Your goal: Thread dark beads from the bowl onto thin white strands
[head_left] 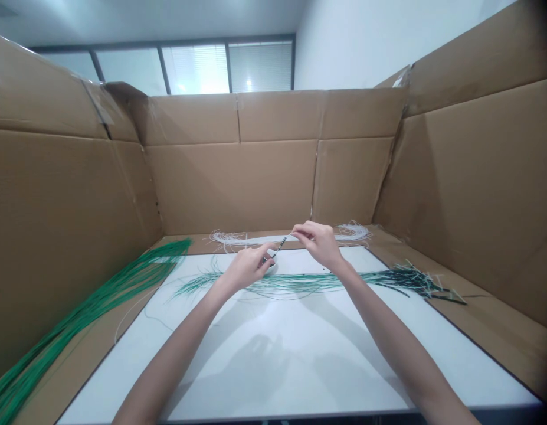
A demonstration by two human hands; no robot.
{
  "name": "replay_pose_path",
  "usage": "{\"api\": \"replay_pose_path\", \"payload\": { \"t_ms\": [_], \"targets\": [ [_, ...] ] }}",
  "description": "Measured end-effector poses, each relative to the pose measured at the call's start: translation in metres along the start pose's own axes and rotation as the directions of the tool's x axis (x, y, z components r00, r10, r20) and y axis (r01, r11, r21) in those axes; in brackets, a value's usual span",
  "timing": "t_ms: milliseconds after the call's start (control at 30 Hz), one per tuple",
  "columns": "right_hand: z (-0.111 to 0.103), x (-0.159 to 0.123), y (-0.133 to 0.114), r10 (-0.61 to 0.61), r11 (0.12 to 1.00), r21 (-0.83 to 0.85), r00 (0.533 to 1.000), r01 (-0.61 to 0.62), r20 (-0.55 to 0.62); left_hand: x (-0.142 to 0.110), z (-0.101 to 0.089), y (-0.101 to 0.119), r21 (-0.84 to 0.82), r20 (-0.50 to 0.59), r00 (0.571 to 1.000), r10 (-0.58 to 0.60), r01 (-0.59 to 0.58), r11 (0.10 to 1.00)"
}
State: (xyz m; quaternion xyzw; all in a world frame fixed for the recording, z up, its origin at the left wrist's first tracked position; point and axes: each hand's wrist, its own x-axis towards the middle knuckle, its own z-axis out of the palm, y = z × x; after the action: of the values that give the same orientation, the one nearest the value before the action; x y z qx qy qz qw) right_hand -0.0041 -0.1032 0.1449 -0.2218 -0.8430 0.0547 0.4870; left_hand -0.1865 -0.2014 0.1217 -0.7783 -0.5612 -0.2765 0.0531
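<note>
I have the banded wire (279, 244) held between both hands, just above the far edge of the white board (300, 372). Its long axis runs diagonally across my view, with the lower end toward my left hand (246, 267) and the upper end rising away to the right, toward my right hand (318, 242).

Grip state, right: a narrow pinch, with the thumb and fingertips closed on the upper end of the wire. Grip state, left: the fingers are nearly closed and reach toward the lower end, but they hide that end, so I cannot tell whether this hand is holding the wire.

A small white bowl (270, 269) sits directly beneath my left fingers, partly hidden by them; I cannot see its contents. Green-and-white strands (300, 283) lie across the board below both hands, and their right end forms a dark, tangled bundle (410, 280). Loops of white wire (238, 239) lie behind my hands, and long green wires (78, 313) lie at the left. Cardboard walls (233, 183) stand around the work area. At this distance, I cannot make out the individual bands on the wire.
</note>
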Motion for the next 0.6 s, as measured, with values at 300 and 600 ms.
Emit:
{"api": "replay_pose_path", "payload": {
  "t_ms": [300,600],
  "targets": [
    [0.002,-0.0009,0.0008,0.003,1.0,0.008,1.0,-0.003,0.008,-0.0004,-0.0004,-0.0013,-0.013,0.049,0.998,0.024,-0.024,1.0],
    [0.0035,-0.0011,-0.0015,-0.016,1.0,-0.008,1.0,0.016,0.012,-0.0011,-0.0009,0.0001,0.008,0.056,0.998,0.022,-0.022,1.0]
  ]
}}
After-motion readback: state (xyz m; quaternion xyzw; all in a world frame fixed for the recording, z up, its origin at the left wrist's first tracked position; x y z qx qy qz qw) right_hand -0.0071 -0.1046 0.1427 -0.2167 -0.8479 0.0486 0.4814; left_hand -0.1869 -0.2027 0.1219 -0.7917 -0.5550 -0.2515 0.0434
